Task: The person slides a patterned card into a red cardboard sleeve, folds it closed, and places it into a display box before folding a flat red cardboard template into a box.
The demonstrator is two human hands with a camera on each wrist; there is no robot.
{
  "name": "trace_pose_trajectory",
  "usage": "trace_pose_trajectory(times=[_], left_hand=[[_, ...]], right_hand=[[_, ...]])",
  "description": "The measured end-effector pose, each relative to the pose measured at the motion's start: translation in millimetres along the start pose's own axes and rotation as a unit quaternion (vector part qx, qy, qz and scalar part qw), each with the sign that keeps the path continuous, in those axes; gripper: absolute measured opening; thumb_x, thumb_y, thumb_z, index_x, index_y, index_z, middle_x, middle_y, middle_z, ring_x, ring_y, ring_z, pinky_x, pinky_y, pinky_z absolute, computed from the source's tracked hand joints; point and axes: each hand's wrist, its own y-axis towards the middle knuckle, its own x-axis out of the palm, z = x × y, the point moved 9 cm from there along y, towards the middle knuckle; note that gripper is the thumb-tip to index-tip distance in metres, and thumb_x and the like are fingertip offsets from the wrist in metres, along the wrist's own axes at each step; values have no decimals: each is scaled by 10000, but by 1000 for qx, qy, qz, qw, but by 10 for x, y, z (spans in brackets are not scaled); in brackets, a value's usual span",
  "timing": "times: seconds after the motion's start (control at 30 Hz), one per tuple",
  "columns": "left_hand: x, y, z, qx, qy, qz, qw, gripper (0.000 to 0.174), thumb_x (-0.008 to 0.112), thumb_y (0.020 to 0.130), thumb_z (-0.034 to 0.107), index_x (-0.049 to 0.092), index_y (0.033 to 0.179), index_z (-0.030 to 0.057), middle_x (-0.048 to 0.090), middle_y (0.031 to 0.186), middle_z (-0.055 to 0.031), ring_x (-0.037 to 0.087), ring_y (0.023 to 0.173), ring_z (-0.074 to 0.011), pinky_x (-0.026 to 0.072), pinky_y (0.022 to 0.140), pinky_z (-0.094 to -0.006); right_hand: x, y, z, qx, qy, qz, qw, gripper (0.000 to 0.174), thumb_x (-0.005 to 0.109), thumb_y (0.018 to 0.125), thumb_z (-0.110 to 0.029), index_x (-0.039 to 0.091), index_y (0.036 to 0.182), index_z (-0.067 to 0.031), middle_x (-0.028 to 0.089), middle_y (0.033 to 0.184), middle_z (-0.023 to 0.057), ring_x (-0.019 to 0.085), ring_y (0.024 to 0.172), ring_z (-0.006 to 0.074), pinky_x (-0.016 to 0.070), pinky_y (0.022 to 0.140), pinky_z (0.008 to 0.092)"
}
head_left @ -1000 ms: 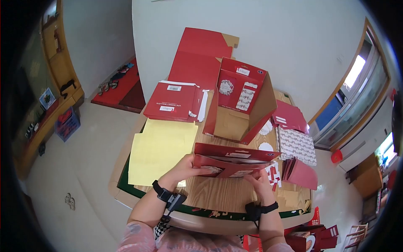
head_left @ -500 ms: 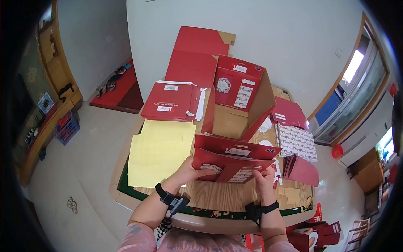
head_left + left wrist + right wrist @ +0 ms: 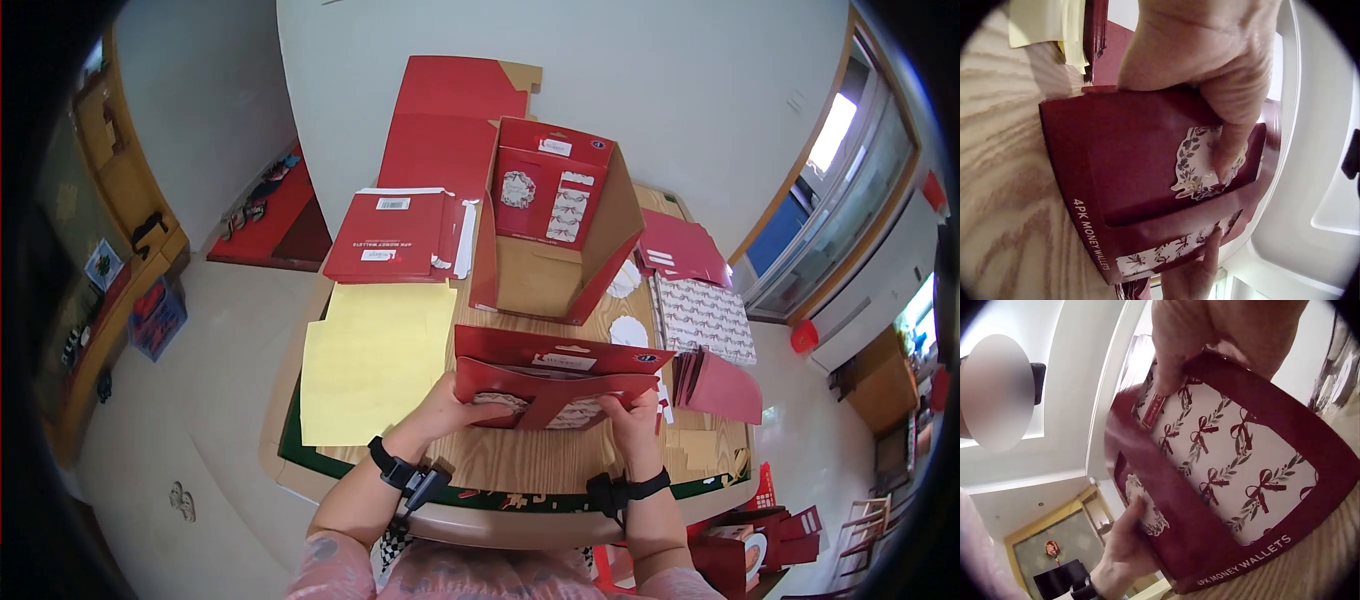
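A red money-wallet packet [image 3: 543, 402] stands upright on the wooden table between my two hands. Its back panel, with a hang hole, rises above the front, and the top gapes with pale contents showing. My left hand [image 3: 440, 410] grips the left side, the thumb over a wreath-patterned cutout on the front. On the right side, my right hand [image 3: 632, 425] holds the packet with the thumb across the ribbon-patterned window [image 3: 1229, 456]. The fingers behind the packet are mostly hidden. Just beyond it stands an open red display box [image 3: 545, 275] with a brown inside.
Yellow sheets [image 3: 375, 370] lie at the left, below a stack of red packets [image 3: 385, 235]. Patterned sheets [image 3: 705, 320], red folders [image 3: 685, 245] and dark red wallets [image 3: 725, 388] are at the right. A flat red carton [image 3: 440, 150] leans at the back.
The packet's front tipped upward to show more of its face, then lowered slightly. Both hands have kept their hold on its sides. The head view has turned a little.
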Motion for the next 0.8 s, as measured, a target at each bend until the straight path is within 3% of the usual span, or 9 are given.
trace_pose_trajectory(times=[0.37,0.47,0.57,0.8], left_hand=[[-3,-19,6,-1,-19,8,1000,360,680,749,17,573,1093,23,625,1036,-55,572,953,-129,451,842,-275],[-7,-17,-30,-10,-20,-1,1000,372,679,751,14,563,1104,22,627,1033,-58,573,954,-129,451,843,-273],[-6,-26,-41,-12,-34,-3,999,387,679,750,6,553,1116,18,627,1033,-60,572,957,-128,450,846,-272],[55,-35,27,-13,-58,-15,998,385,675,753,-5,550,1117,12,622,1044,-59,570,959,-127,451,848,-275]], right_hand=[[-5,-4,-12,-18,-93,11,995,145,643,760,14,623,902,-8,638,789,36,588,658,92,470,528,217],[11,-11,9,14,-31,34,999,136,647,754,12,629,888,-3,637,781,38,586,662,93,467,529,221],[-58,-24,17,-38,-62,29,997,138,657,744,6,637,880,1,641,795,37,582,685,94,466,569,228],[-30,-15,-7,-23,-27,19,999,155,664,737,-3,643,891,0,647,826,37,579,731,108,462,659,245]])
